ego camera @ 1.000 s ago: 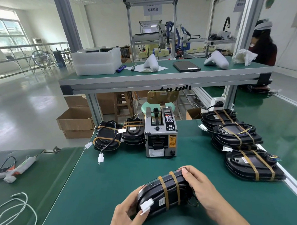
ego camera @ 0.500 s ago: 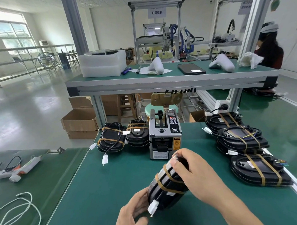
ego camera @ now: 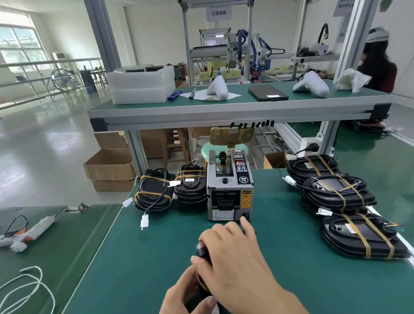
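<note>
The right hand (ego camera: 234, 260) has slid over the black plastic band-wrapped bundle (ego camera: 201, 251), now hiding most of it; palm down, fingers and thumb clasp its top. The left hand (ego camera: 185, 303) grips its lower end, fingers curled, just above the green bench mat (ego camera: 149, 261). Two like bundles (ego camera: 153, 192) sit left of one grey tape dispenser (ego camera: 228, 193), three more bundles (ego camera: 337, 193) right

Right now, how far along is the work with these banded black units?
Done, apparently: two banded bundles sit left of the tape dispenser, and three right-side bundles sit beyond it. In hand: the left hand and right hand grip another black unit, mostly hidden. Left: setting it down; which pile it belongs to I cannot tell.
</note>
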`<state>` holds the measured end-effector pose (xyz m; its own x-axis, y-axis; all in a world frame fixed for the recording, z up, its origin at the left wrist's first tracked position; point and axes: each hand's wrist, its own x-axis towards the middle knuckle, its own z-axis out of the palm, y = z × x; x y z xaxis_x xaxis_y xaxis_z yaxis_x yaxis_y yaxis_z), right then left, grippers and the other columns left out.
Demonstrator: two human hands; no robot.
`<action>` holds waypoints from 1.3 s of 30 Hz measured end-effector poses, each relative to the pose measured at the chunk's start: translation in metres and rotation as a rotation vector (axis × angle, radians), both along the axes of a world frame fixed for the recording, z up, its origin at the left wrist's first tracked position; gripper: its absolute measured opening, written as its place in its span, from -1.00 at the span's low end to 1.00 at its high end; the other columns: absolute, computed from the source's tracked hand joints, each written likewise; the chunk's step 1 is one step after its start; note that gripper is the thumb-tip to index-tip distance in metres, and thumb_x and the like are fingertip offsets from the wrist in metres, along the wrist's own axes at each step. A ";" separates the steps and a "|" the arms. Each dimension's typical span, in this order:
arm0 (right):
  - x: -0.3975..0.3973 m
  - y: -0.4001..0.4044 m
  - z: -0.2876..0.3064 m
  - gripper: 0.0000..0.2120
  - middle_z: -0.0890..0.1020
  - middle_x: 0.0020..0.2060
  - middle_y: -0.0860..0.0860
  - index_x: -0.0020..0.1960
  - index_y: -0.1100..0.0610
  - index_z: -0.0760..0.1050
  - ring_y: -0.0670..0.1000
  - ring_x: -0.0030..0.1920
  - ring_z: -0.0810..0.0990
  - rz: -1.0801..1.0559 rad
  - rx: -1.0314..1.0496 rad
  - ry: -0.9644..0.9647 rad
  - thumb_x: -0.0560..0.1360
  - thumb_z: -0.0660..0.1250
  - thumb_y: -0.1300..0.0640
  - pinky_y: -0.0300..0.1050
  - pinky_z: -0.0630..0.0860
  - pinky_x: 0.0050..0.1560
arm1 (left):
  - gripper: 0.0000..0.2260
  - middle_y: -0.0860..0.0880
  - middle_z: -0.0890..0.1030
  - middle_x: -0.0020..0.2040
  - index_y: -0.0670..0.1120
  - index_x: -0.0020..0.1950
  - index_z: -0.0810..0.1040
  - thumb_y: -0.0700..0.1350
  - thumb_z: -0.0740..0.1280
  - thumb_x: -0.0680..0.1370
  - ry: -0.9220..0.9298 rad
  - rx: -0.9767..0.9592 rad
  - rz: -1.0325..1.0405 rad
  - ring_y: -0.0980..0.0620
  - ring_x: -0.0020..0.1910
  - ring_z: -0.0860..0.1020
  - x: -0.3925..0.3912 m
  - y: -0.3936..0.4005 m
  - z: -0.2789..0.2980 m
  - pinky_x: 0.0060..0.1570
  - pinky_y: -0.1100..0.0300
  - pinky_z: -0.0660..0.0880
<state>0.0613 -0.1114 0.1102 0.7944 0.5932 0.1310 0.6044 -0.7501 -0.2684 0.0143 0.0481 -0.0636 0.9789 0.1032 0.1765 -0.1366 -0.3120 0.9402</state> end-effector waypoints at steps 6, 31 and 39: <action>-0.006 0.008 -0.007 -0.55 0.49 0.05 -0.11 0.14 -0.06 0.44 0.07 0.18 0.42 0.030 -0.035 -0.048 0.55 -0.07 -0.29 0.22 -0.04 0.60 | -0.49 0.13 0.71 0.27 0.31 0.33 0.62 0.35 0.56 0.40 0.066 -0.115 0.070 0.21 0.24 0.67 0.002 0.001 0.005 0.17 0.36 0.55; 0.156 0.004 -0.050 -0.85 0.76 -0.18 0.13 -0.09 0.23 0.67 0.01 -0.35 0.64 -0.609 1.010 0.714 0.58 0.34 0.27 -0.05 0.66 -0.07 | -0.48 -0.06 0.75 0.20 0.20 0.44 0.55 0.22 0.56 0.51 -0.063 -0.081 0.070 -0.05 0.22 0.72 -0.002 -0.005 0.019 0.25 0.19 0.58; 0.161 0.014 -0.053 -0.94 0.77 -0.20 0.10 -0.06 0.25 0.66 -0.11 -0.42 0.63 -0.727 1.192 0.824 0.55 0.42 0.26 -0.35 0.50 -0.44 | -0.49 -0.07 0.76 0.17 0.21 0.40 0.58 0.21 0.58 0.48 -0.074 -0.108 0.056 -0.05 0.19 0.73 -0.003 -0.007 0.023 0.22 0.21 0.58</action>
